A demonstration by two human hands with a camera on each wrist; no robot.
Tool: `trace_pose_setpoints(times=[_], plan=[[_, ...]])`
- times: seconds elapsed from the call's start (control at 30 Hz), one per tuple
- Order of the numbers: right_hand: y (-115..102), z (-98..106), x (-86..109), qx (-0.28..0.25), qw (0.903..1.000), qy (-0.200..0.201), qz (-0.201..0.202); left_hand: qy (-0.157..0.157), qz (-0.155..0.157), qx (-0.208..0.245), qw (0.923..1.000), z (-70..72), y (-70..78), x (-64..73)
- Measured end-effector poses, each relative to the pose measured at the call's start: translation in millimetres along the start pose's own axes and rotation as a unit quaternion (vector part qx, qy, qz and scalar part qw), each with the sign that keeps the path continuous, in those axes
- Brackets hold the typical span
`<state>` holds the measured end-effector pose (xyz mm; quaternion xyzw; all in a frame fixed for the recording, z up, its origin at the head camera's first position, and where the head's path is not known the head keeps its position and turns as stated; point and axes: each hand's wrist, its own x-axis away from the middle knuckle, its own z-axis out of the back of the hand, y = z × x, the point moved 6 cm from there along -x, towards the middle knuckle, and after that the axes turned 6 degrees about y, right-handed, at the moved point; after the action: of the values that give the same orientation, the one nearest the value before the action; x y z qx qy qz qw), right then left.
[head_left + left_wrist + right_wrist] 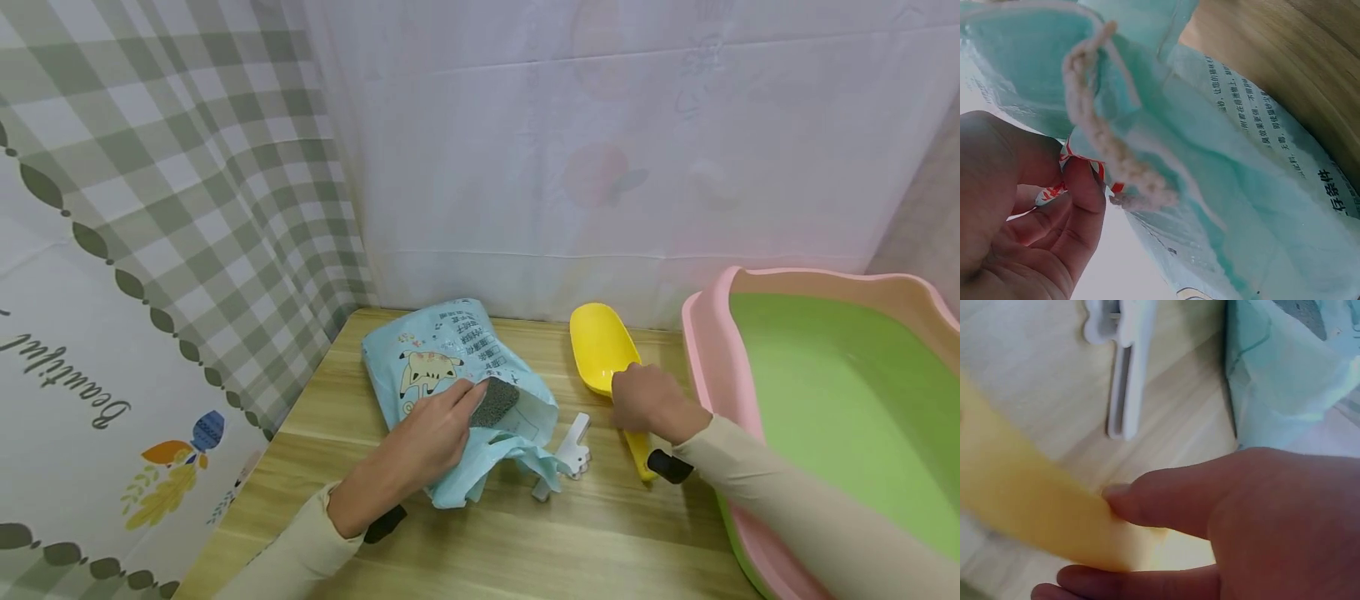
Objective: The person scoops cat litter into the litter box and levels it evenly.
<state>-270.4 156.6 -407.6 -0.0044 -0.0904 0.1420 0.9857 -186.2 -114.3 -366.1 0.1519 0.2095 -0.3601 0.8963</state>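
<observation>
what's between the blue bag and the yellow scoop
A white clip, partly hidden by the blue bag in the head view; the right wrist view shows it too.

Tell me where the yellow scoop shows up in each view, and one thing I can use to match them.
Head: the yellow scoop is right of centre, held in the right hand.
Left wrist: not in it.
Right wrist: part of it runs from the left edge toward the bottom middle.
Shared landmark: the light-blue bag, near centre, across much of the picture, and upper right, respectively.
</observation>
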Motion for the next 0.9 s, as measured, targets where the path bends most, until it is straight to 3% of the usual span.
trace_pose_setpoints(times=[0.23, 0.4, 0.63, 0.9], plan=[[5, 16, -1.8, -0.032, 0.9989, 0.034, -0.005, 0.003, -0.002, 0.011, 0.9999, -0.4, 2.3, -3.1], [9, 26, 0.0, -0.042, 0.9952, 0.089, 0.009, 0.006, -0.004, 0.005, 1.0000, -1.0, 1.7, -3.4], [13, 38, 8.0, -0.091, 0.9854, 0.143, 0.016, 0.015, -0.006, 0.002, 0.9999, -0.4, 0.4, -1.7], [19, 53, 28.3, -0.191, 0.9685, 0.157, 0.027, 0.011, 0.007, 0.015, 0.9998, -1.6, -2.0, -0.5]])
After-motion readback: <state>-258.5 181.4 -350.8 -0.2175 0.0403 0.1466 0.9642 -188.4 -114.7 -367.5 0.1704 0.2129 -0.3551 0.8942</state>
